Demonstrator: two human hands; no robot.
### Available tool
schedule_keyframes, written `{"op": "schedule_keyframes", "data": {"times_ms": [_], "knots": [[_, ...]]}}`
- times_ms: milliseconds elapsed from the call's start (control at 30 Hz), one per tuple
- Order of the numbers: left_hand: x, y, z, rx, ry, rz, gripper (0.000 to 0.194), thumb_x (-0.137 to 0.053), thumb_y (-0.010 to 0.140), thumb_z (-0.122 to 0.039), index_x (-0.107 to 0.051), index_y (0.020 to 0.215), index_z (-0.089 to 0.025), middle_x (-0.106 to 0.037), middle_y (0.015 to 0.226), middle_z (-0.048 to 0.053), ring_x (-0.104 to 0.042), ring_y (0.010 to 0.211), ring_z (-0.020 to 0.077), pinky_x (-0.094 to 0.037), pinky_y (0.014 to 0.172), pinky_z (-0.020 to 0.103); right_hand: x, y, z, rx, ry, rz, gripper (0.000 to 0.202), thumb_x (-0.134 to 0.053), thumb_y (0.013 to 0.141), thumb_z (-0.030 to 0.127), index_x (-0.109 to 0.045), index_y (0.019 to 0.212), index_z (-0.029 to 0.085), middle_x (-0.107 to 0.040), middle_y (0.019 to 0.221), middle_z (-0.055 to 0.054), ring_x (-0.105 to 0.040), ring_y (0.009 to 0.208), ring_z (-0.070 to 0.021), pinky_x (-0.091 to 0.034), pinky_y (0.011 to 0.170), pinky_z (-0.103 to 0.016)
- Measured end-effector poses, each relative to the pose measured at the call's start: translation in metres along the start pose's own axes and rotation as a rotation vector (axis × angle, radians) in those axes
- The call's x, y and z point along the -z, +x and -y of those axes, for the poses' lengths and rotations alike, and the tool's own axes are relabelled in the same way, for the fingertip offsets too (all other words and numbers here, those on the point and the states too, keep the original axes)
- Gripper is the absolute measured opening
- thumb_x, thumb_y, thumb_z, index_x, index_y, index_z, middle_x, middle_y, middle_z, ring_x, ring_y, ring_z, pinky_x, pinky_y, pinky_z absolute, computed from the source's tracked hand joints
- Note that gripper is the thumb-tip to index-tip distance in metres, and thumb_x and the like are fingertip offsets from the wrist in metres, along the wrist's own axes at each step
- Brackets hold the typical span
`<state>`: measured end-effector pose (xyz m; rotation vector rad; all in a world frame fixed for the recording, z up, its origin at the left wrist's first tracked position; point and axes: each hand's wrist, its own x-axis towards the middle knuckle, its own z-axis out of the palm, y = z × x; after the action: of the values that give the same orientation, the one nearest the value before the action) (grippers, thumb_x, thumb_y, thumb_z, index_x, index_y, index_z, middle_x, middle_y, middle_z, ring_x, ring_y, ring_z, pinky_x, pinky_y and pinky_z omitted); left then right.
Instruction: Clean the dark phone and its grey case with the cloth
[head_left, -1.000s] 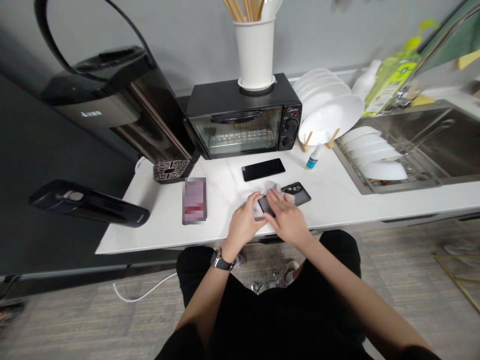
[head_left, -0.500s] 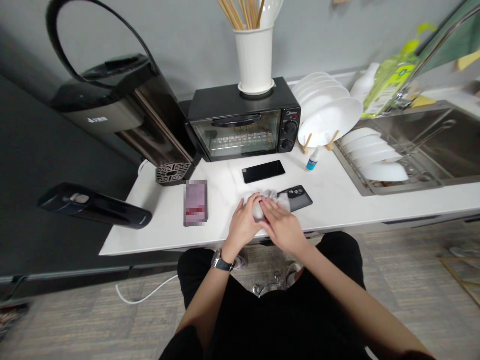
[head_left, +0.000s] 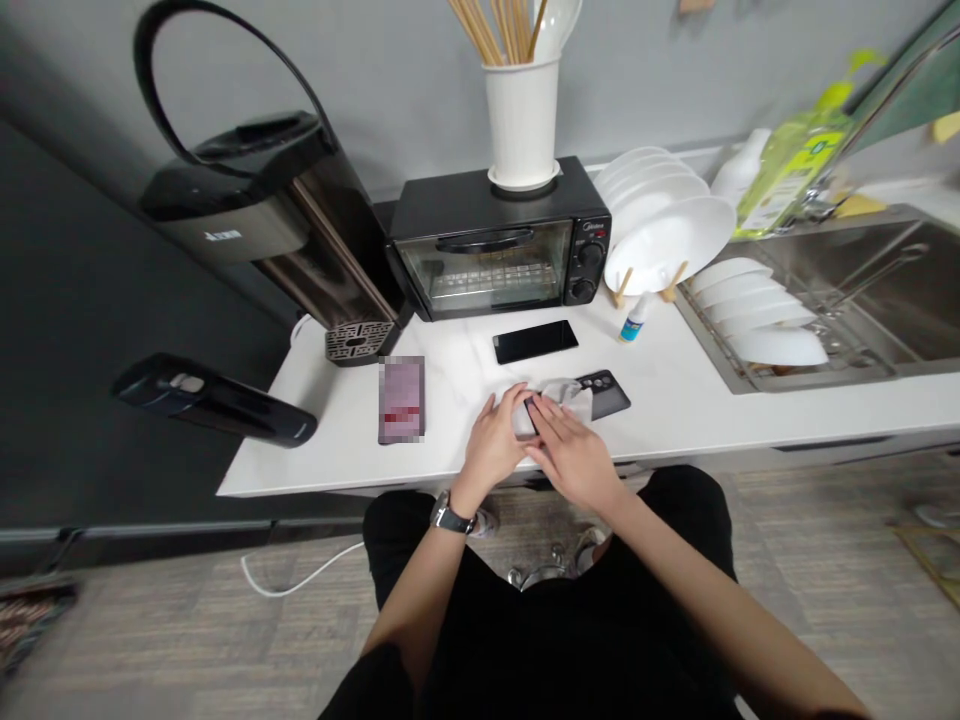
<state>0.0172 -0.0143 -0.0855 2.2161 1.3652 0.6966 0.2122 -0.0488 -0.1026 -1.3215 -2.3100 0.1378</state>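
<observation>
Both my hands meet low over the front of the white counter (head_left: 457,455). My left hand (head_left: 495,440), with a watch on the wrist, curls around a small dark thing with a pale edge (head_left: 531,412); fingers hide most of it. My right hand (head_left: 576,452) presses its fingers over that thing and a crumpled light grey cloth (head_left: 577,398). Under the cloth's right end lies a dark phone-shaped piece with camera rings (head_left: 611,396). Behind the hands a black smartphone (head_left: 535,341) rests flat. A small spray bottle (head_left: 631,322) with a blue label stands farther right.
A pixelated purplish rectangle (head_left: 402,400) lies left of my hands, near a dark flask (head_left: 217,400). At the back stand a water dispenser (head_left: 300,230), a toaster oven (head_left: 495,255) and racked plates (head_left: 675,240). The sink (head_left: 885,265) holds bowls (head_left: 772,318).
The camera view has shifted slightly. My hands stay together on the cloth, and more of the dark thing shows between my fingers.
</observation>
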Motion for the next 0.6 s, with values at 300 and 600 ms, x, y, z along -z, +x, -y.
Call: {"op": "schedule_keyframes", "data": {"times_ms": [300, 600], "knots": [[0.0, 0.0, -0.003, 0.019, -0.014, -0.003, 0.076, -0.079, 0.089, -0.032, -0.038, 0.153, -0.032, -0.055, 0.159, 0.005, -0.059, 0.141, 0.0263, -0.028, 0.132, 0.053, 0.005, -0.007, -0.006, -0.127, -0.051, -0.093, 0.073, -0.043, 0.109, 0.048, -0.024, 0.167, 0.009, -0.038, 0.167, -0.022, -0.037, 0.156, -0.0367, -0.038, 0.124, -0.06], [0.004, 0.0, -0.002, 0.013, 0.007, 0.003, 0.076, -0.081, 0.088, -0.036, -0.041, 0.151, -0.03, -0.051, 0.161, 0.007, -0.057, 0.143, 0.0282, -0.029, 0.131, 0.054, 0.023, -0.019, -0.037, -0.037, -0.131, -0.016, 0.062, -0.041, 0.11, 0.043, -0.033, 0.166, 0.017, -0.039, 0.168, -0.015, -0.04, 0.155, -0.0328, -0.037, 0.124, -0.058]]}}
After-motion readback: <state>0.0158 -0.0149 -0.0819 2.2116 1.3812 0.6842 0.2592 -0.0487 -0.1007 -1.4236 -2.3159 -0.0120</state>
